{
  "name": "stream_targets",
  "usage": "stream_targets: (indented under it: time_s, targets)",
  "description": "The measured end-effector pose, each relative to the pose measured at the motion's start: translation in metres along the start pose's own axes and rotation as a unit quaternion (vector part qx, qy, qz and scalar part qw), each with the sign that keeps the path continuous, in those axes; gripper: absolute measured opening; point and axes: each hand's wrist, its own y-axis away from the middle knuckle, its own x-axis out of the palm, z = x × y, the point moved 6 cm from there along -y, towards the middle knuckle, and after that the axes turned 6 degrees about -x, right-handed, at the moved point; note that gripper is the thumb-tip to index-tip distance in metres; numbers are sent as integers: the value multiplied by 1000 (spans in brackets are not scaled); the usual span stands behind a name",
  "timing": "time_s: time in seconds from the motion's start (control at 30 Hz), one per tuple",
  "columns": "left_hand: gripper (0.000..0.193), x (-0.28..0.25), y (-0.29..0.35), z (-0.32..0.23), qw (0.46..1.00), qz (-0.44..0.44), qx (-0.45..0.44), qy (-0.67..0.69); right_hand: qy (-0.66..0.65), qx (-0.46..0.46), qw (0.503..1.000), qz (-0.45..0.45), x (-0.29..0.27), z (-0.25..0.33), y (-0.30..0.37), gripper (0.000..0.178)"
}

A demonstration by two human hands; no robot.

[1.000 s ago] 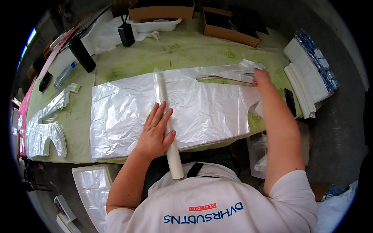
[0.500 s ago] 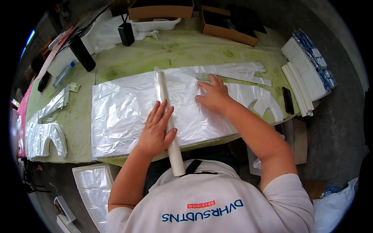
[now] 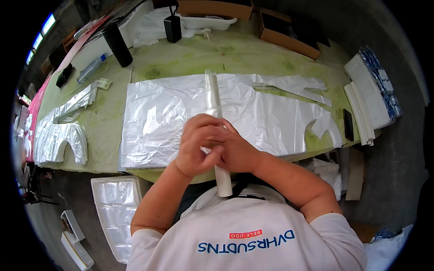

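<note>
A long white roll of plastic film (image 3: 212, 92) lies lengthwise across a flat, shiny white plastic sheet (image 3: 158, 117), its near end reaching past the table edge toward my shirt. My left hand (image 3: 196, 143) and my right hand (image 3: 239, 148) meet over the middle of this roll. The left fingers are curled in front of the right hand; what they grip, if anything, does not show. Most of my right fingers are hidden behind the left hand. The sheet is cut into a curved, sleeve-like shape at the right and a long strip at the upper right.
Folded plastic pieces (image 3: 65, 135) lie at the left of the green-covered table (image 3: 190, 56). A bottle (image 3: 91, 67), a black cylinder (image 3: 117, 45) and a black box (image 3: 172, 29) stand farther back. Cardboard boxes (image 3: 289, 34) line the rear; a phone (image 3: 347, 124) and white rolls (image 3: 360, 113) lie right.
My right hand has left the sheet's right part and come to my left hand over the roll. My left fingers, stretched out before, are now curled. The view has shifted.
</note>
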Motion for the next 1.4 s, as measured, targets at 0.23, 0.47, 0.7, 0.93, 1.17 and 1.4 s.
stream_targets:
  time_s: [0.23,0.47,0.7,0.93,1.17,1.4]
  targets:
    - [45,26,-6,23,950,273,-90,-118,-59,3,996,-74,-5,14,15,27]
    - [21,-44,22,1,939,40,-114,-321,-48,15,983,-177,-27,34,80,32]
    - [50,-39,44,-13,882,173,-224,-376,-128,-45,983,-125,-21,47,67,30]
    - [66,-101,56,-9,795,87,-308,-515,-145,-20,978,-145,-22,36,81,27]
    - [80,-123,87,26,735,109,-464,-483,-148,-38,976,-155,-24,36,87,27]
    - [82,-157,94,49,745,36,-442,-498,-162,-26,973,-162,-24,37,94,28]
